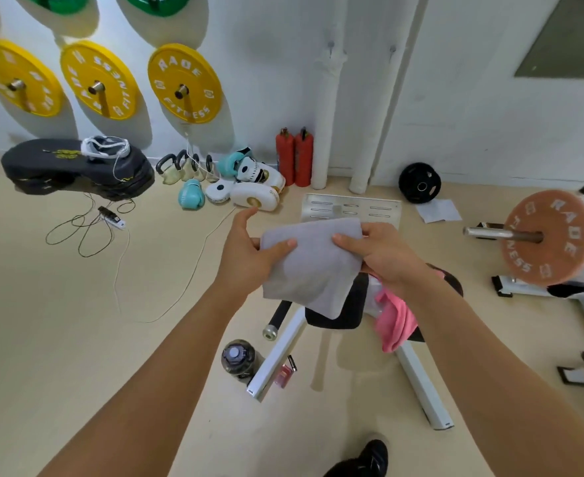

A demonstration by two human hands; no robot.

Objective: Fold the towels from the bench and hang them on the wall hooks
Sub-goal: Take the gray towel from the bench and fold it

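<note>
1. Beyond the left hand [249, 256], the yellow plates [184, 83] on the white wall read "RADE FITNESS"; the orange plate [549, 237] on the bar right of the right hand [383, 256] reads the same.
2. The floor [60, 321] is pale beige. Two red extinguishers [294, 156] stand against the wall, far beyond both hands.
3. The grey towel [313, 266] is folded and held between the hands, each thumb pinching a top corner, above the table [338, 311].
4. A pink towel [395, 321] lies on the table, directly under the right wrist.
</note>
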